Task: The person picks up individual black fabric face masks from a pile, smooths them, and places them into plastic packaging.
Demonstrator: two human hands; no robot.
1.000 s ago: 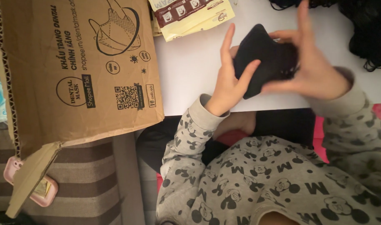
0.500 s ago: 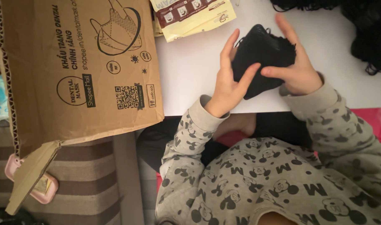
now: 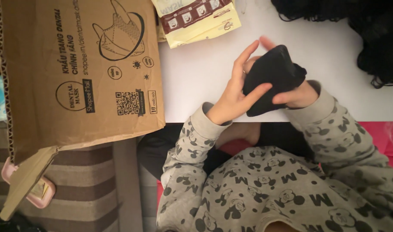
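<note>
The black mask stack (image 3: 271,79) is above the white table (image 3: 196,73), near its front edge, held between both hands. The left hand (image 3: 235,96) presses its side with the fingers spread and mostly straight. The right hand (image 3: 297,95) is closed around the other end. The left grip looks loose, so I think a piece could slide out and fall past the edge. A cardboard box (image 3: 76,73) and yellow packets (image 3: 196,19) lie nearby, and a black pile (image 3: 368,30) farther away.

cardboard box (image 3: 80,73) left of table (image 3: 196,86), packet (image 3: 196,19) behind hands (image 3: 265,86)
</note>
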